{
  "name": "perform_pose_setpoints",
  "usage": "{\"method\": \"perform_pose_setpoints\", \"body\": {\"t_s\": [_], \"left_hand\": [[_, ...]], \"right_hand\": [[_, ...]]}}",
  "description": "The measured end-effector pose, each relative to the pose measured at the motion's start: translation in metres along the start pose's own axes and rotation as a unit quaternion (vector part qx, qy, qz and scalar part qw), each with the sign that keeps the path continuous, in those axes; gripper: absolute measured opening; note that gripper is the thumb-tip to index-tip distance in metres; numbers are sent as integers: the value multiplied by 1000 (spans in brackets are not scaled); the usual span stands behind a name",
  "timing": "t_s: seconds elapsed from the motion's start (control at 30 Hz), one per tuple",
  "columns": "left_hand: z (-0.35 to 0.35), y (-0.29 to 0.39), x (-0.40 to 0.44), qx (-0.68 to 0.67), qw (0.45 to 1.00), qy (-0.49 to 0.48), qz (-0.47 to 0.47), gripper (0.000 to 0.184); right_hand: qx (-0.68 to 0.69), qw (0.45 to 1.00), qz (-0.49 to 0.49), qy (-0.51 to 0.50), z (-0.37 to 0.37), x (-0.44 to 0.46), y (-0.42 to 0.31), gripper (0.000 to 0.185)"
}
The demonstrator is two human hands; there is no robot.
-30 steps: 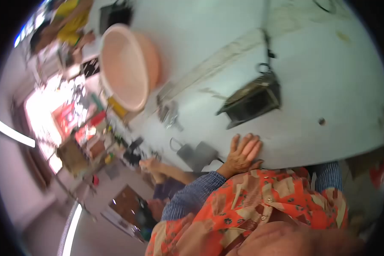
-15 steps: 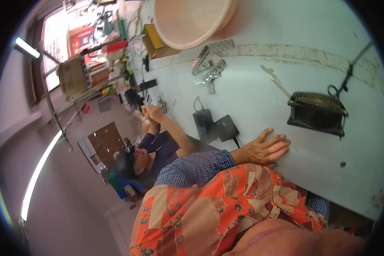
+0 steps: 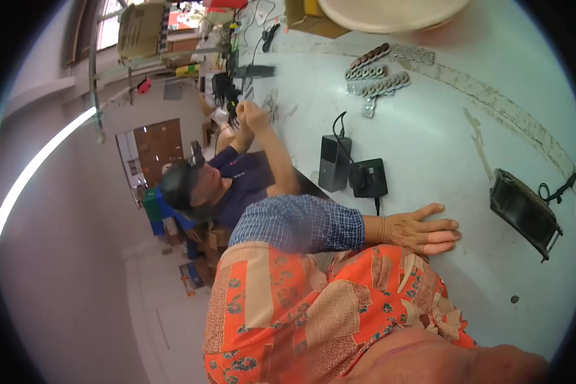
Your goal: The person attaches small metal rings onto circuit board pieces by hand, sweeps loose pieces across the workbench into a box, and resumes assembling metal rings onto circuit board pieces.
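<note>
- In the head view, we see the left hand [image 3: 406, 232] resting palm down on the pale table [image 3: 441, 137], its fingers spread and gripping nothing; the right hand is out of sight, so we cannot tell its state.
- Near the left wrist we find a black square box [image 3: 379, 176], with a dark oblong device [image 3: 335, 163] just beside it; neither is touched.
- A black frame-like unit [image 3: 525, 214] sits beyond the outstretched fingers, apart from them.
- Farther off, strips of round pieces [image 3: 387, 84] lie near a basin [image 3: 397, 25].
- A co-worker [image 3: 253, 169] holds both hands close together.
- As for progress, we judge that handling is paused or not begun; whether unit, box and strips are finished with, we cannot tell.
</note>
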State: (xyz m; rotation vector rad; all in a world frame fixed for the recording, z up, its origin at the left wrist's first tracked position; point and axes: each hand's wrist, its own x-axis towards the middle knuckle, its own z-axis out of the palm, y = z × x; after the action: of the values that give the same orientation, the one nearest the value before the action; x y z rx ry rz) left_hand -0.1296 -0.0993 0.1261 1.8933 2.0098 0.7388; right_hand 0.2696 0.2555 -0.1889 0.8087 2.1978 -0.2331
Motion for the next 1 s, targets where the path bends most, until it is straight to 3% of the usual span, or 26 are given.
{"method": "perform_pose_setpoints", "body": {"t_s": [0.03, 0.13, 0.23, 0.4, 0.7, 0.8, 0.87, 0.93, 0.97, 1.0], "left_hand": [[-4, -2, 0, -2, 1000, 1, 6, 59], [0, -6, -5, -6, 1000, 15, 21, 72], [-5, -1, -5, -20, 1000, -16, 10, 72], [4, -4, -15, 18, 998, 28, 45, 67], [10, -2, -11, 72, 995, 58, 48, 68], [17, -7, -15, 68, 990, 113, 56, 69], [27, -37, 5, 82, 987, 134, 35, 74], [25, -44, 12, 150, 978, 141, 29, 77], [24, -47, 14, 189, 971, 149, 15, 78], [21, -53, 17, 217, 965, 149, 3, 80]], "right_hand": [[-1, 1000, 1, 9, -3, 3, 0, 50], [-3, 999, 1, 38, -6, 9, 3, 50], [-7, 997, -2, 74, -11, 9, 10, 50], [2, 991, -9, 134, -14, 11, 14, 50], [76, 965, -40, 247, -18, 1, -23, 50], [131, 955, -63, 257, -32, -25, -46, 50], [188, 949, -140, 210, -80, -61, -80, 50], [261, 932, -224, 111, -184, -141, -107, 44], [304, 916, -258, 48, -245, -187, -124, 38], [346, 881, -323, -14, -259, -194, -119, 34]]}}
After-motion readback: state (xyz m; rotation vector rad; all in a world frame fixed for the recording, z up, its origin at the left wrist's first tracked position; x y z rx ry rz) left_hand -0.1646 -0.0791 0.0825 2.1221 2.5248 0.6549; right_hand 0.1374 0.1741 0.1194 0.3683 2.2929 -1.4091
